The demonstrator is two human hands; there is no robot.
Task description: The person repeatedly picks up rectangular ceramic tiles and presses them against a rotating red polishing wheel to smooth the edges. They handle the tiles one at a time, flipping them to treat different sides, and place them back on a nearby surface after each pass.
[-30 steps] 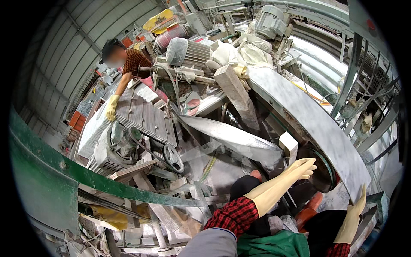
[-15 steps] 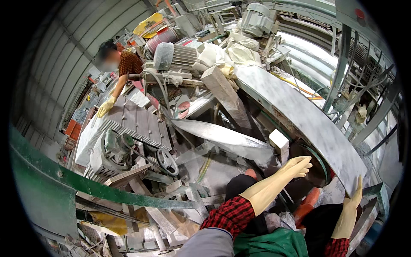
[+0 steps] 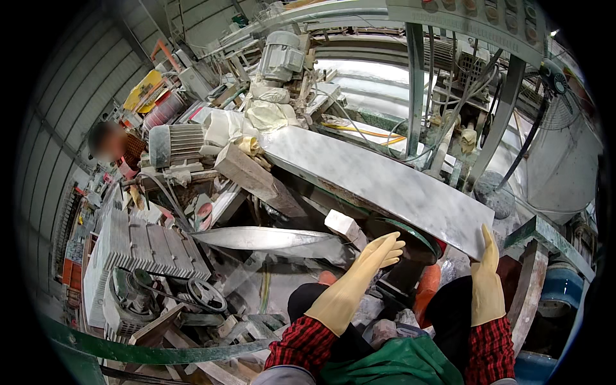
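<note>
Head view: long grey-veined stone slab (image 3: 385, 183) lying on the machine bed, running from about 11 o'clock near the centre down toward 4 o'clock. Right hand (image 3: 486, 273), in a yellow rubber glove, fingers straight and spread open, pressed against the slab's near end at 4 o'clock; clamped on nothing. Left hand (image 3: 375, 256), gloved the same, flat and open, fingers apart, hovering just below the slab's near edge, beside a small pale stone block (image 3: 345, 226) at its 10 o'clock; contact with the block not clear. Red plaid sleeves at 6 o'clock. Curved metal blade-like sheet (image 3: 263, 239) lying at 9 o'clock of the left hand. Ribbed grey motor (image 3: 176, 144) farther out at 10 o'clock. Another person (image 3: 119, 144) well apart at 9 o'clock.
</note>
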